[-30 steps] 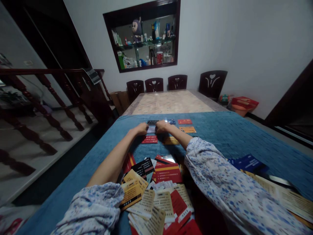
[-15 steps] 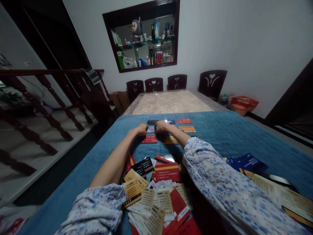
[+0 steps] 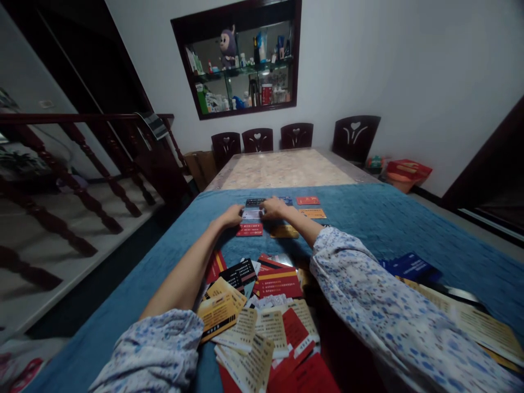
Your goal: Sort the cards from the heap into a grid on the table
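Note:
A pale lilac card (image 3: 252, 214) lies on the blue cloth between my two hands. My left hand (image 3: 233, 216) has its fingers bent closed at the card's left edge. At the right edge, my right hand (image 3: 273, 208) is closed with its fingertips pressed down on the card. Just beyond it is a black card (image 3: 254, 202), and a red card (image 3: 249, 229) lies on the near side. A blue card (image 3: 286, 201) is partly covered by my right hand. Beneath my right wrist sits a gold card (image 3: 284, 232).
Farther right lie a red card (image 3: 308, 200) and an orange card (image 3: 311, 213). A loose heap of cards (image 3: 262, 327) spreads between my forearms. More blue cards (image 3: 413, 266) and cream cards (image 3: 470, 319) lie beside my right sleeve. Dark chairs (image 3: 297, 135) stand behind the table.
My left hand has drawn slightly left, and more of the pale card shows between my hands. My right hand stays at the card's right edge. The view has shifted slightly.

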`<move>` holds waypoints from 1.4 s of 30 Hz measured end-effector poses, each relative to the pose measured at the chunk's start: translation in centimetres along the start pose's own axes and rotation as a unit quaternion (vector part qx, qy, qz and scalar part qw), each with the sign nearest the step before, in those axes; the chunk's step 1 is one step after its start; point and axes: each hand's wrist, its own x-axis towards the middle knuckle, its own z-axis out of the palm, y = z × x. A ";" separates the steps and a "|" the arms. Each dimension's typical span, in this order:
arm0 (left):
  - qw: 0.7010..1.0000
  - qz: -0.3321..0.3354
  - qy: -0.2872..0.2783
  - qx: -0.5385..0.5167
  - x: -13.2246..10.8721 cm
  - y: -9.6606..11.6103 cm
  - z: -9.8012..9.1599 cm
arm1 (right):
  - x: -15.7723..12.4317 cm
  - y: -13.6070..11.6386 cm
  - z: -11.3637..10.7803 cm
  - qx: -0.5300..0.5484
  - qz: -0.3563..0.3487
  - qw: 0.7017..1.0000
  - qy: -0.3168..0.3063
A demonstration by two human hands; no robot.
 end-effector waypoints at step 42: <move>0.986 0.139 -0.082 -0.028 -15.1 11.3 -0.9 | -18.4 -0.2 0.2 0.113 -0.212 0.969 0.060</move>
